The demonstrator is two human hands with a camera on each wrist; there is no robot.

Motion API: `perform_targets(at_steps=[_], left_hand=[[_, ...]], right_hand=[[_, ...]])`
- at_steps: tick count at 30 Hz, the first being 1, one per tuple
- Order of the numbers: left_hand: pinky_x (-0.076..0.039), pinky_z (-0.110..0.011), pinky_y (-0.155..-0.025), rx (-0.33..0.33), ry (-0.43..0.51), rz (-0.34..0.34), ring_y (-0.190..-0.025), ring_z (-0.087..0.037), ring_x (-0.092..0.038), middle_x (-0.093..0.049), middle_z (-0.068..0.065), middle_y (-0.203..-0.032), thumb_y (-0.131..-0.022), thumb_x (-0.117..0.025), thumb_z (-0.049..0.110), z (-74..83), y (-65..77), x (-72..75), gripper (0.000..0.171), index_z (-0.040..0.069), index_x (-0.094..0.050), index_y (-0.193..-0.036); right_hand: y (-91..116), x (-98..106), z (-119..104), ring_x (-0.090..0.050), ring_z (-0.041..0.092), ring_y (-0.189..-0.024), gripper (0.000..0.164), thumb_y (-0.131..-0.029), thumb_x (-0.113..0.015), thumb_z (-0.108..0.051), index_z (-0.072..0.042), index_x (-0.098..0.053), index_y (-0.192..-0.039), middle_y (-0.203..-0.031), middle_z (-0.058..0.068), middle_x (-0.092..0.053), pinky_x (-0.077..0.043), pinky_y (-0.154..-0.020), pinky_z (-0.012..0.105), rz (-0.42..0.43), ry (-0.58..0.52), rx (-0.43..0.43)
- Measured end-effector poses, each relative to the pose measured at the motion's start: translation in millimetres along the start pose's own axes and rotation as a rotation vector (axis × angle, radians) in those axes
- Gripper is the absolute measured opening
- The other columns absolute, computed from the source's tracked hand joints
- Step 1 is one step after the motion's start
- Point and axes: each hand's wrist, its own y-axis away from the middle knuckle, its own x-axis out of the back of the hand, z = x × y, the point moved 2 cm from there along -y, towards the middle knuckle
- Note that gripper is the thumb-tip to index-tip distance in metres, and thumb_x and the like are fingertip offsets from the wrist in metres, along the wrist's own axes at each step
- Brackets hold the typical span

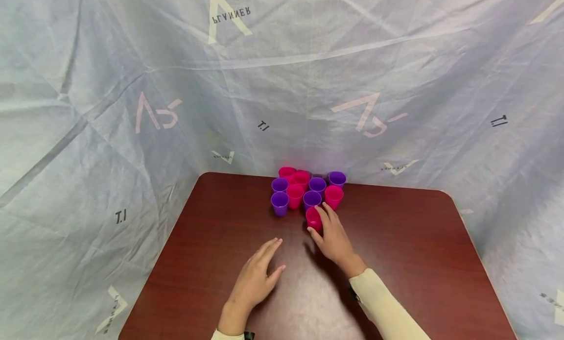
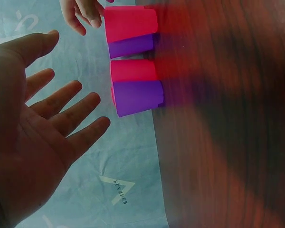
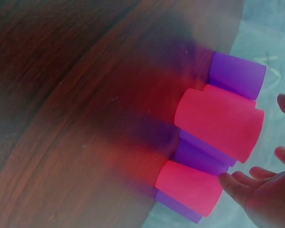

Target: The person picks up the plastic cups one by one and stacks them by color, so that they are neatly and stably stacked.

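- Your right hand (image 1: 336, 243) is at the nearest pink cup (image 1: 313, 219), thumb and fingers apart around its rim side; no clamp visible, contact unclear.
- Your left hand (image 1: 253, 282) holds nothing: fingers extended, thumb apart, over the near part of the table (image 1: 198, 261).
- Done, as I read it: the other cups (image 1: 295, 198), pink and purple mixed, stand mouth-up in a close bunch near the table's far edge.
- Left: probably settling that nearest pink cup, just in front of a purple cup (image 1: 312, 200). Can't tell whether more remains, no color order apparent.
- Edges: the hanging cloth (image 1: 299, 85) is right behind the bunch, so little slack there.
- Room: you've got bare tabletop left, right and in front; tightest spots are between cups.
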Motion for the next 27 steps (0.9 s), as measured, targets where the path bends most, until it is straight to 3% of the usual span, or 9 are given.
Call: perform_targets(at_steps=[13, 18, 23, 27], left_hand=[[-0.052, -0.047, -0.113, 0.032, 0.028, -0.023, -0.143, -0.025, -0.058, -0.057, -0.007, -0.157, -0.097, -0.077, 0.026, -1.8, 2.6, -4.9, 0.068, 0.018, -0.048, -0.158], [-0.051, -0.047, -0.114, 0.06, 0.035, -0.038, -0.144, -0.024, -0.058, -0.057, -0.006, -0.157, -0.098, -0.076, 0.027, -3.4, 2.8, -6.1, 0.067, 0.02, -0.048, -0.158], [-0.052, -0.047, -0.112, 0.04, 0.023, -0.02, -0.141, -0.025, -0.06, -0.058, -0.007, -0.155, -0.096, -0.078, 0.024, -4.4, 3.4, -8.3, 0.068, 0.018, -0.05, -0.157], [-0.052, -0.047, -0.112, 0.038, 0.022, -0.02, -0.141, -0.025, -0.06, -0.059, -0.008, -0.155, -0.095, -0.079, 0.023, -5.6, 4.8, -11.0, 0.068, 0.017, -0.05, -0.157]], right_hand=[[-11.2, -12.1, 9.0, -0.038, 0.046, -0.154, 0.088, -0.101, -0.072, -0.033, 0.005, -0.024, -0.164, -0.166, 0.028, -0.036, -0.034, -0.126, 0.059, -0.049, -0.048, -0.118], [-12.4, -15.5, 12.6, -0.045, 0.042, -0.15, 0.085, -0.102, -0.071, -0.03, 0.005, -0.024, -0.164, -0.162, 0.025, -0.043, -0.038, -0.124, 0.056, -0.066, -0.058, -0.113], [-12.0, -17.2, 13.9, -0.053, 0.038, -0.143, 0.083, -0.103, -0.07, -0.029, 0.003, -0.025, -0.165, -0.158, 0.022, -0.045, -0.043, -0.121, 0.053, -0.086, -0.092, -0.133], [-8.8, -14.7, 12.3, -0.062, 0.038, -0.129, 0.087, -0.098, -0.076, -0.029, 0.004, -0.029, -0.164, -0.152, 0.023, -0.048, -0.051, -0.113, 0.052, -0.063, -0.091, -0.133]])
